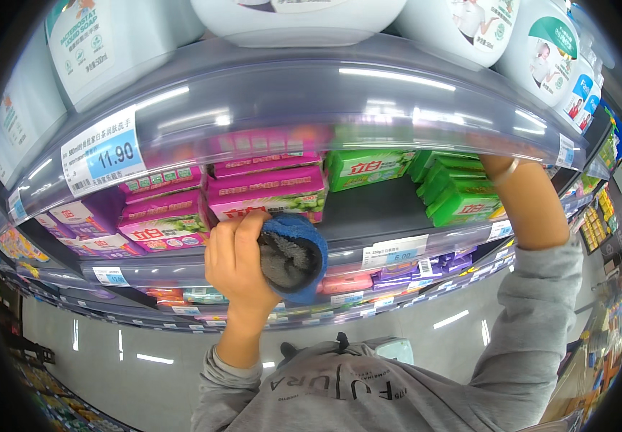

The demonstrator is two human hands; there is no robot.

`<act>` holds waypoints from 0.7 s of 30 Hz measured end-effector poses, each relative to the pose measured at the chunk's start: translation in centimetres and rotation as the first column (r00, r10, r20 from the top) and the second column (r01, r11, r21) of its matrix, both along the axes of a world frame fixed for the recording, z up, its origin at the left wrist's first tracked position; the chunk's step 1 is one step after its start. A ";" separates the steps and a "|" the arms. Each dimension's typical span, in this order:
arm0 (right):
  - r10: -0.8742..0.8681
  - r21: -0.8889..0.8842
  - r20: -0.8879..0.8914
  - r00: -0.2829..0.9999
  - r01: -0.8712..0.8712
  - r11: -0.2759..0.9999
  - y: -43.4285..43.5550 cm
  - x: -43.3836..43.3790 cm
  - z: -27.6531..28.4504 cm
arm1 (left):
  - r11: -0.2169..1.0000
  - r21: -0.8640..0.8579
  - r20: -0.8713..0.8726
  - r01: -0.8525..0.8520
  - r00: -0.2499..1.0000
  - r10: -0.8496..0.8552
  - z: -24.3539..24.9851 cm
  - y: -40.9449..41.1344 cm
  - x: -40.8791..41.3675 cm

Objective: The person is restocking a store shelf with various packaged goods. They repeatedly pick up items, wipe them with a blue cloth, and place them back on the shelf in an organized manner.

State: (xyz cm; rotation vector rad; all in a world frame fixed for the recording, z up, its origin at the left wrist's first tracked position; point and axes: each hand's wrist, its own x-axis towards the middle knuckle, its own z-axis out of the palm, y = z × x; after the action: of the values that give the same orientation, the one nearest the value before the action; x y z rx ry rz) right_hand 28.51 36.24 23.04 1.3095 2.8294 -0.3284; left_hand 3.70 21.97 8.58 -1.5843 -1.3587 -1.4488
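My left hand point(238, 259) is closed around a blue cloth point(294, 259) with a grey, fuzzy inner side, at the front edge of a shop shelf. Right behind it stand pink packs of laundry soap point(267, 189). My right forearm, with a light band at the wrist, reaches in under the upper shelf on the right. Of my right hand point(481, 143), only a blurred part shows through the clear shelf edge; its fingers are hidden. Below and beside it lie green soap packs point(464, 200), stacked and partly tilted. Another green pack point(367, 167) stands further left, behind a bare dark stretch of shelf.
Large white liquid soap bottles point(462, 27) stand on the upper shelf, behind its curved clear edge point(289, 97). Purple boxes point(84, 216) are at the left. Price tags point(395, 252) line the shelf edges. Lower shelves hold more packs, above a grey floor point(154, 340).
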 end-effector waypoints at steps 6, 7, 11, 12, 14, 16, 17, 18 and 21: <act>0.031 0.037 -0.094 0.995 -0.028 0.999 0.5 -1.6 -1.6 | 1.000 -0.020 0.022 0.021 1.000 -0.020 0.5 0.1 0.7; 0.040 0.036 -0.104 0.994 -0.036 0.999 0.7 -2.1 -1.8 | 0.999 -0.030 0.020 0.019 1.000 -0.019 0.6 0.0 0.7; 0.036 0.002 -0.092 0.995 -0.036 0.999 0.6 -3.6 -1.9 | 0.998 -0.052 0.012 0.023 1.000 -0.022 0.7 -0.2 0.6; 0.016 -0.028 -0.067 0.998 -0.018 0.999 0.1 -3.8 -1.3 | 0.998 -0.053 0.013 0.019 1.000 -0.018 0.6 -0.2 0.7; 0.030 0.009 -0.036 0.999 -0.030 1.000 0.7 -4.2 -2.2 | 0.998 -0.056 0.005 0.016 1.000 -0.016 0.5 -0.2 0.7; 0.072 0.015 -0.033 0.997 -0.071 0.997 0.7 -4.2 -2.1 | 0.998 -0.053 0.001 0.016 1.000 -0.016 0.5 -0.2 0.6; 0.076 -0.051 -0.046 0.996 -0.078 0.996 0.4 -3.6 -1.3 | 0.999 -0.051 0.003 0.017 1.000 -0.017 0.6 -0.3 0.6; 0.105 -0.029 -0.020 0.994 -0.106 0.994 0.2 -2.5 -0.9 | 0.998 -0.050 0.005 0.023 1.000 -0.022 0.7 -0.4 0.5; 0.103 0.122 0.090 0.991 -0.114 0.986 -0.6 2.0 0.2 | 0.998 -0.030 -0.001 0.049 0.999 -0.049 0.6 -0.1 0.7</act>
State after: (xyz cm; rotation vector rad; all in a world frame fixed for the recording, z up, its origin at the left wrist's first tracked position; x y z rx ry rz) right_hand 30.51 35.66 23.26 1.1516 2.8783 -0.0916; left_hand 4.41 21.84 9.22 -1.6479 -1.3551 -1.4618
